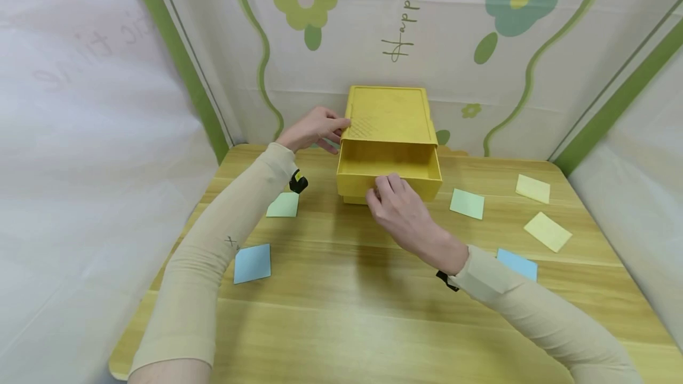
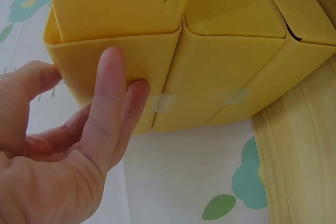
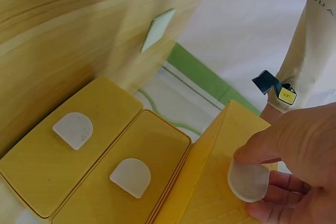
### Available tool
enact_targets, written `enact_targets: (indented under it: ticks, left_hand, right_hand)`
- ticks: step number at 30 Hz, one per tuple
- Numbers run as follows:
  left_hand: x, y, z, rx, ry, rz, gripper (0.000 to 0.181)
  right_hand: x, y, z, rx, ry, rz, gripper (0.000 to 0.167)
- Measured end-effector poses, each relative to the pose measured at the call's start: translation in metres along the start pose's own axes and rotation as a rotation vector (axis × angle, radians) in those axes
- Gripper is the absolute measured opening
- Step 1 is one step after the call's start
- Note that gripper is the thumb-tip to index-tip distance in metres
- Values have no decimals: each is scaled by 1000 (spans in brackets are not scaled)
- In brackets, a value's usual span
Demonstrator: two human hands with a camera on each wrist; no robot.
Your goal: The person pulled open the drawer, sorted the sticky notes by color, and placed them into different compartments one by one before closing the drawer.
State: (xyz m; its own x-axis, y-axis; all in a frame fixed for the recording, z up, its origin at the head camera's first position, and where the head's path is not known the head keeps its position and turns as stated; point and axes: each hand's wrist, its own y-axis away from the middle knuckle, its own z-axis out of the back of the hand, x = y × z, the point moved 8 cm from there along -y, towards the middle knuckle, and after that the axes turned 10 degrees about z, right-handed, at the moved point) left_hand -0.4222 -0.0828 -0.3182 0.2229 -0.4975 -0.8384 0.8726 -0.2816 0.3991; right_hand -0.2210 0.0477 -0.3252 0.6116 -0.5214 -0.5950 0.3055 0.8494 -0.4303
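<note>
A yellow drawer cabinet [image 1: 392,112] stands at the back of the table with its top drawer [image 1: 352,184] pulled out toward me. My right hand [image 1: 402,215] pinches the white rounded handle [image 3: 250,183] on that drawer's front, between thumb and fingers. Below it, two more drawers with white handles, a middle one [image 3: 131,178] and a lower one [image 3: 73,130], are closed. At the cabinet's upper left edge is my left hand [image 1: 316,129], its thumb at the top and its fingers extended along the side wall. Clear tape [image 2: 197,99] runs across that side.
Coloured paper squares lie on the wooden table [image 1: 341,325]: a blue one [image 1: 252,263] and a green one [image 1: 283,205] at left, with another green one [image 1: 467,204], a second blue one [image 1: 517,264] and yellow ones [image 1: 548,232] at right. A flowered curtain [image 1: 453,34] hangs close behind the cabinet.
</note>
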Motion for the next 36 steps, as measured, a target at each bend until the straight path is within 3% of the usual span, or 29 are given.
enact_targets:
  ticks: [18, 30, 36]
  left_hand:
    - [-1, 3, -2, 0, 3, -7, 34]
    - [-1, 2, -1, -5, -9, 9, 34]
    - [3, 1, -1, 0, -9, 29, 35]
  right_hand:
    - [3, 6, 3, -3, 31, 14, 15]
    - [1, 9, 21, -122, -33, 38, 10]
    - [-5, 14, 33, -242, -87, 56, 15]
